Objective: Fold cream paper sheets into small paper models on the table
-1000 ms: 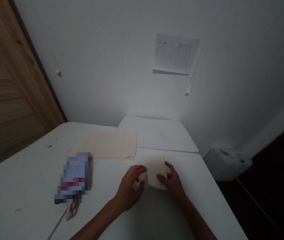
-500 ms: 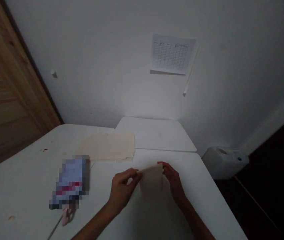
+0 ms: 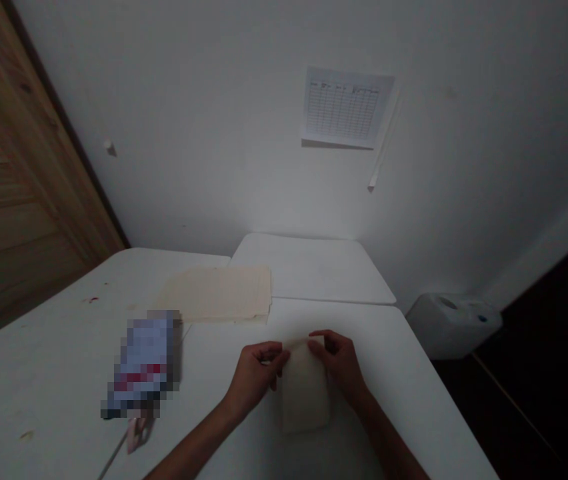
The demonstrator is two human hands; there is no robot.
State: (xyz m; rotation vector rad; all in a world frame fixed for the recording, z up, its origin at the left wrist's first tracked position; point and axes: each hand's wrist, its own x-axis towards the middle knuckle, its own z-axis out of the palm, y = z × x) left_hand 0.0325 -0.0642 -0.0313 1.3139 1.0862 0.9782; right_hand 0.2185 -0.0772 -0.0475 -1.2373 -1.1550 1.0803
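Wall [image 3: 204,120] above, white table [image 3: 209,363] below, one cream piece [image 3: 305,393] in hand

One pale, dimly lit wall rises beyond both hands. Under them spreads the table, its top in three white sections with seams between. Dark floor [image 3: 539,393] lies far to the right of the right hand; one wooden panel [image 3: 19,173] slants at the far left of the left hand. Past the right hand, beyond the table's edge, sits one whitish container [image 3: 454,333] with two openings. One stack of cream sheets [image 3: 224,293] lies beyond the left hand and to its left (how many sheets, I cannot tell). One printed page with a grid [image 3: 344,110] is on the wall, above and beyond the right hand. One blurred bluish item [image 3: 141,360] lies left of the left hand, one pink piece [image 3: 138,432] at its near end.

The left hand [image 3: 259,370] is nearly closed, thumb and fingers pinching the cream piece at its upper left corner. The right hand [image 3: 339,360] curls loosely, thumb and forefinger closed on its top edge. The piece hangs between them toward the wearer.

Smallest: one white knob [image 3: 109,147] on the wall, beyond the left hand.
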